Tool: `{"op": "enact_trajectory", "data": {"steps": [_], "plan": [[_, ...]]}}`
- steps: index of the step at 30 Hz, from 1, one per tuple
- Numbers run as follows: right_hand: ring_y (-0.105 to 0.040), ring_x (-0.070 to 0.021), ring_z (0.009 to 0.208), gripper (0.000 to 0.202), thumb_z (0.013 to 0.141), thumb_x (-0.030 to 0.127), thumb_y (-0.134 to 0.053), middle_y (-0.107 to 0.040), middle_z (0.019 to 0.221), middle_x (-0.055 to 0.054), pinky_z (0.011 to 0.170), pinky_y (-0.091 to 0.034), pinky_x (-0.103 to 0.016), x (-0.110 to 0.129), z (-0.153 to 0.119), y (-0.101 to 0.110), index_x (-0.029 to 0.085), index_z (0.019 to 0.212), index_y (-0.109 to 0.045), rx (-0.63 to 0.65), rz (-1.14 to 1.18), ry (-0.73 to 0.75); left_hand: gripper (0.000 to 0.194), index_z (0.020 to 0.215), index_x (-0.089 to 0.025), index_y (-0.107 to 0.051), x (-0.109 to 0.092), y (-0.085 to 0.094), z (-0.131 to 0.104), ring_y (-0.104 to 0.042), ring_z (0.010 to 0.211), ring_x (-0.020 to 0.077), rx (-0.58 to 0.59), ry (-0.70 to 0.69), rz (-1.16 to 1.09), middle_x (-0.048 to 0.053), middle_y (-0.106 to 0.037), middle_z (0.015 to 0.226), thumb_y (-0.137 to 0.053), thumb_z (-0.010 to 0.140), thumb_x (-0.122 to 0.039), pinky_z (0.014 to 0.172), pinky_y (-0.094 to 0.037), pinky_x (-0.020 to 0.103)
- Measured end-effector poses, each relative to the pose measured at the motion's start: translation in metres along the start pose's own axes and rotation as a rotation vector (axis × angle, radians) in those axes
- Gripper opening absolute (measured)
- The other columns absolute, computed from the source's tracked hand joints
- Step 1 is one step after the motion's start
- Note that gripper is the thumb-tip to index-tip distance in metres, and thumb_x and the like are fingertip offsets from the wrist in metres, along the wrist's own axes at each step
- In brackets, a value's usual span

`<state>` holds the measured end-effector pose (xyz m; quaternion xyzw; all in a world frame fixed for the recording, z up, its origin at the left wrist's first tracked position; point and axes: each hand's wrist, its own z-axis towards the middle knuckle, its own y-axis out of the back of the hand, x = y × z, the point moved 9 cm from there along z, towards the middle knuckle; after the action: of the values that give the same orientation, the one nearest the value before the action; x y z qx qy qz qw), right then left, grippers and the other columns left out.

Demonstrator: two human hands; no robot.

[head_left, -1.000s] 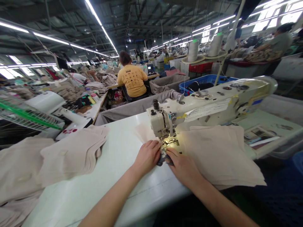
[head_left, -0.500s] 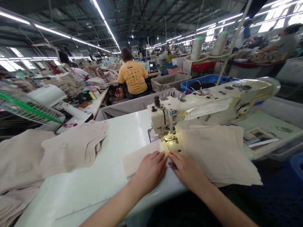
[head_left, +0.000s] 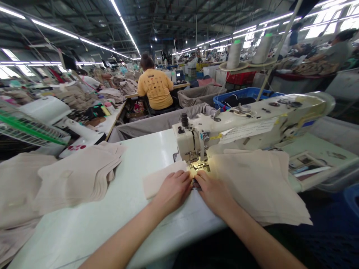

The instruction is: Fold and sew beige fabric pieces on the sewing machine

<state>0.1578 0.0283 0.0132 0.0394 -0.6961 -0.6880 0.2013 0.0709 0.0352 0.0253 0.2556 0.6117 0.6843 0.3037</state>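
Note:
A folded strip of cream fabric (head_left: 154,183) lies on the sewing machine table, its right end at the presser foot of the white sewing machine (head_left: 186,140). My left hand (head_left: 175,188) grips the strip's near edge, fingers bent and pressed together. Fingertips almost touching it, my right hand (head_left: 214,190) is closed in a pinch just in front of the lit needle plate (head_left: 200,166). Something small and dark shows beneath its fingers, too hidden to name. A stack of cream fabric panels (head_left: 252,183) lies right of my right hand.
More cut fabric panels (head_left: 75,175) are piled on the left, near a white fan (head_left: 81,130). Thread cones (head_left: 234,54) stand behind the machine. A grey cloth-lined bin (head_left: 151,121) and blue basket (head_left: 246,95) are beyond the table; a person in yellow (head_left: 155,87) sits further off.
Both hands have moved slightly forward and left towards the presser foot, and the fabric strip has shifted forward with them. The view has also turned a little.

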Motion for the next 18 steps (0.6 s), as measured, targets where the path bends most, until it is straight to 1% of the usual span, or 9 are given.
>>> {"op": "enact_trajectory", "data": {"steps": [3, 5, 8, 10, 12, 15, 18], "plan": [[-0.071, -0.0211, 0.093, 0.025, 0.096, 0.017, -0.056, -0.065, 0.129, -0.007, 0.07, -0.055, -0.028, 0.0, 0.011, 0.005, 0.02, 0.119, -0.063, -0.027, -0.012, -0.008, 0.02, 0.111, -0.019, -0.063, 0.012, 0.001, 0.009, -0.061, 0.104, 0.026, -0.01, -0.002, 0.007, 0.01, -0.067, 0.113, -0.048, 0.1, -0.024, 0.085, -0.053, 0.041], [-0.072, -0.0218, 0.093, 0.024, 0.096, 0.019, -0.057, -0.065, 0.128, -0.007, 0.071, -0.055, -0.029, -0.001, 0.015, 0.008, 0.02, 0.119, -0.063, -0.032, -0.009, -0.018, 0.02, 0.112, -0.019, -0.063, 0.019, 0.003, 0.014, -0.06, 0.106, 0.026, -0.03, -0.006, 0.007, 0.01, -0.067, 0.116, -0.048, 0.099, -0.024, 0.087, -0.053, 0.041], [-0.072, -0.0224, 0.095, 0.024, 0.097, 0.022, -0.057, -0.065, 0.129, -0.008, 0.073, -0.056, -0.03, -0.001, 0.015, 0.01, 0.02, 0.119, -0.064, -0.044, 0.02, -0.032, 0.021, 0.113, -0.018, -0.064, 0.028, 0.005, 0.019, -0.061, 0.109, 0.0263, -0.053, -0.014, 0.006, 0.01, -0.067, 0.119, -0.048, 0.1, -0.024, 0.09, -0.053, 0.041], [-0.072, -0.0226, 0.094, 0.024, 0.098, 0.024, -0.056, -0.064, 0.129, -0.008, 0.074, -0.056, -0.031, -0.001, 0.01, 0.01, 0.02, 0.12, -0.065, -0.057, 0.051, -0.039, 0.023, 0.115, -0.017, -0.064, 0.03, 0.006, 0.02, -0.061, 0.109, 0.0262, -0.059, -0.021, 0.003, 0.011, -0.068, 0.118, -0.048, 0.1, -0.026, 0.091, -0.053, 0.042], [-0.072, -0.0222, 0.092, 0.024, 0.099, 0.025, -0.055, -0.065, 0.129, -0.008, 0.074, -0.057, -0.033, 0.0, 0.004, 0.006, 0.02, 0.12, -0.065, -0.064, 0.083, -0.051, 0.025, 0.116, -0.017, -0.063, 0.031, 0.006, 0.02, -0.062, 0.108, 0.0257, -0.073, -0.026, -0.001, 0.011, -0.068, 0.116, -0.047, 0.101, -0.027, 0.091, -0.054, 0.041], [-0.073, -0.0217, 0.093, 0.028, 0.097, 0.022, -0.056, -0.062, 0.136, -0.009, 0.076, -0.058, -0.033, 0.003, -0.005, -0.004, 0.019, 0.124, -0.064, -0.078, 0.097, -0.071, 0.028, 0.121, -0.018, -0.062, 0.031, 0.006, 0.016, -0.062, 0.108, 0.0249, -0.12, -0.022, -0.02, 0.011, -0.068, 0.119, -0.044, 0.102, -0.027, 0.093, -0.054, 0.041], [-0.072, -0.0226, 0.097, 0.033, 0.095, 0.018, -0.056, -0.06, 0.14, -0.011, 0.079, -0.058, -0.034, 0.006, -0.011, -0.012, 0.018, 0.128, -0.062, -0.105, 0.064, -0.078, 0.031, 0.127, -0.019, -0.06, 0.033, 0.002, 0.012, -0.06, 0.116, 0.0259, -0.167, 0.001, -0.042, 0.011, -0.066, 0.128, -0.045, 0.101, -0.027, 0.099, -0.053, 0.044]]}}
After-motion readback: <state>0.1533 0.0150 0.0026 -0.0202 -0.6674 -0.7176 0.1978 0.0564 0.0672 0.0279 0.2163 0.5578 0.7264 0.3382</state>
